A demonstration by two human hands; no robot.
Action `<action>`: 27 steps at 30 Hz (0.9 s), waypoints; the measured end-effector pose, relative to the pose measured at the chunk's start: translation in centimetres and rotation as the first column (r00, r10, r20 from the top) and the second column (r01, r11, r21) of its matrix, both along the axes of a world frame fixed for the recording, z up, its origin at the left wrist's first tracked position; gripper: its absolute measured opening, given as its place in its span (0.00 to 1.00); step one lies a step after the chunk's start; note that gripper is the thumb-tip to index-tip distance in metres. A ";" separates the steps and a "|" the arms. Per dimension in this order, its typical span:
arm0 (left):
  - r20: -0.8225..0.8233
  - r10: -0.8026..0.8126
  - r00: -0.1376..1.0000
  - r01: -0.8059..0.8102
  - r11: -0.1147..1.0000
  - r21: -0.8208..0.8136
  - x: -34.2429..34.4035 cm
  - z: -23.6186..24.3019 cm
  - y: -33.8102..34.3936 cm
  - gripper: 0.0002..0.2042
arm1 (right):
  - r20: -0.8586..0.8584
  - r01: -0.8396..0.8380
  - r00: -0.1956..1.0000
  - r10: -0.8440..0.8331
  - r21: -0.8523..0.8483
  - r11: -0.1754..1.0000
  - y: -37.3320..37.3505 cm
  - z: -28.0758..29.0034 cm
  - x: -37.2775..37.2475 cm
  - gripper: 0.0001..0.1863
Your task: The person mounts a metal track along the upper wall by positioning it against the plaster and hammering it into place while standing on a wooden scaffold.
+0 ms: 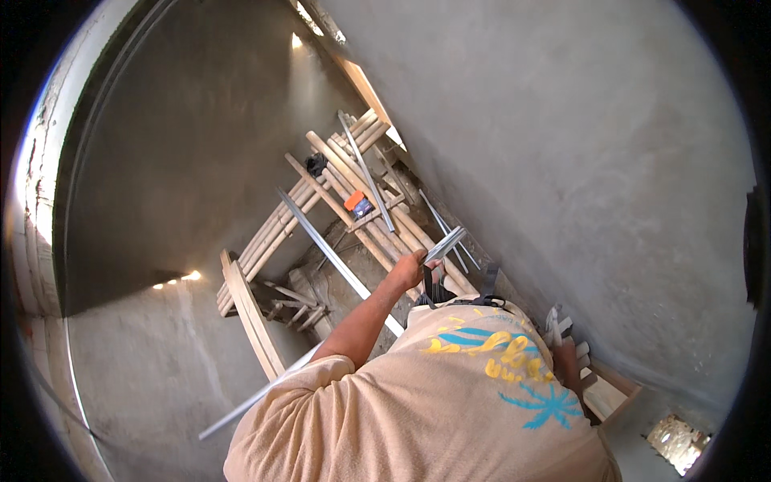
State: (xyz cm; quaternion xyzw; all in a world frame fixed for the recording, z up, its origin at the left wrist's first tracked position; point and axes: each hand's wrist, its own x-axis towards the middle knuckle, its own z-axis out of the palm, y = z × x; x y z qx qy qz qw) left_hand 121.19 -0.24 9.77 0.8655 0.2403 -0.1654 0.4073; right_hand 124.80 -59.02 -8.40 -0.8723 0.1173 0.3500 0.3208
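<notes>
Strip [444, 247], silver metal, is noted in your left hand [412, 267], which is closed around it. Taking that hand as the clock's centre, one end projects just beyond your grip at 2 o'clock; the other way, it appears to run beneath your arm [371, 313] toward 8 o'clock. Judgement: a long, thin section will likely flex and swing. Grip firmly, level it before turning, and allow clearance to the wall [642, 241] at 3 o'clock; edges may be sharp. Your right arm [567, 367] shows at 4 o'clock; whether the right hand holds anything cannot be told. Poles [337, 165] lie at 11 o'clock, an orange-and-blue box [361, 206] among them.
</notes>
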 end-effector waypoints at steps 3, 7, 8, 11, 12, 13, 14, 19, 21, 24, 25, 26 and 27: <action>0.093 -0.069 0.993 0.055 0.988 0.147 0.1 -1.5 0.7 0.24 | 0.130 -0.086 0.989 0.073 0.099 0.991 4.5 3.3 4.1 0.12; 0.161 -0.183 0.970 0.146 0.965 0.218 4.7 3.7 2.3 0.23 | 0.249 -0.082 0.968 0.036 0.177 0.981 6.1 4.1 6.2 0.14; 0.226 -0.207 0.952 0.150 0.958 0.244 5.4 4.3 3.7 0.22 | 0.210 -0.049 0.978 0.004 0.208 0.977 7.6 5.3 6.9 0.14; 0.391 -0.324 0.861 0.161 0.905 0.394 7.8 9.7 6.4 0.22 | 0.280 -0.047 0.960 -0.027 0.256 0.965 10.6 8.3 7.6 0.10; 0.479 -0.350 0.805 0.145 0.899 0.413 8.3 11.2 7.4 0.22 | 0.245 -0.020 0.968 -0.051 0.278 0.960 11.7 9.6 7.7 0.11; 0.481 -0.394 0.783 0.163 0.876 0.453 8.9 12.9 8.2 0.21 | 0.210 0.013 0.975 -0.079 0.299 0.954 12.6 10.9 7.7 0.11; 0.569 -0.428 0.702 0.111 0.855 0.506 9.5 14.4 8.8 0.22 | 0.175 0.050 0.978 -0.111 0.321 0.946 13.1 11.7 7.6 0.11; 0.845 -0.422 0.328 -0.234 0.830 0.506 11.6 24.3 13.1 0.23 | 0.130 0.068 0.986 -0.109 0.282 0.957 13.6 11.4 7.7 0.13; 0.887 -0.448 0.114 -0.434 0.780 0.450 12.3 28.3 13.4 0.24 | 0.185 0.016 0.981 -0.057 0.219 0.976 12.8 10.6 7.8 0.15; 0.891 -0.450 -0.062 -0.619 0.718 0.320 12.6 33.2 14.0 0.17 | 0.292 -0.072 0.956 0.027 0.143 0.987 10.9 6.8 7.5 0.17; 0.913 -0.378 -0.153 -0.549 0.801 0.240 12.5 34.4 14.1 0.17 | 0.262 -0.058 0.965 0.018 0.144 0.988 11.1 6.7 7.3 0.18; 0.926 -0.295 -0.236 -0.465 0.871 0.159 12.3 35.7 14.0 0.17 | 0.232 -0.041 0.973 0.007 0.145 0.989 11.2 6.7 6.9 0.18; 0.935 -0.232 -0.270 -0.426 0.899 0.100 11.9 36.9 13.8 0.17 | 0.254 -0.057 0.967 0.016 0.155 0.986 11.3 6.8 6.7 0.18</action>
